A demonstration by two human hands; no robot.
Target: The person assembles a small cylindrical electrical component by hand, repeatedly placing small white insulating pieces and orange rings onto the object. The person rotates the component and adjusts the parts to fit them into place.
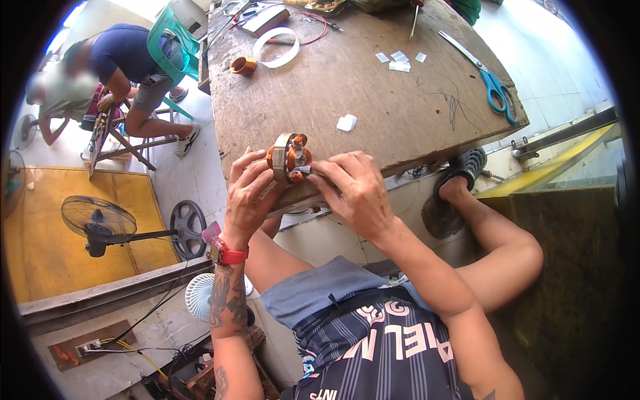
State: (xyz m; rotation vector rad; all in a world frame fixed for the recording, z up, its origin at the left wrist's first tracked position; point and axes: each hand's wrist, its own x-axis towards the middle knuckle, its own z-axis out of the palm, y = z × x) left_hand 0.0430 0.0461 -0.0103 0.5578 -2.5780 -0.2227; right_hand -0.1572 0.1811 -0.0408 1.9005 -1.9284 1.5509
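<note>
My left hand [248, 190] grips a small motor stator [289, 157], a metal ring with copper windings, at the near edge of a worn wooden table [373, 100]. My right hand [353, 187] pinches at the stator's right side, fingertips on a small pale piece by the windings. Both hands hold the stator just above the table's edge. A red watch sits on my left wrist.
On the table lie blue-handled scissors [493, 83], a white tape ring [277, 47], a copper coil [243, 65], small white paper pieces [399, 61] and a screwdriver [415, 20]. A fan [100, 223] lies on the floor at left. Another person [127, 67] sits at far left.
</note>
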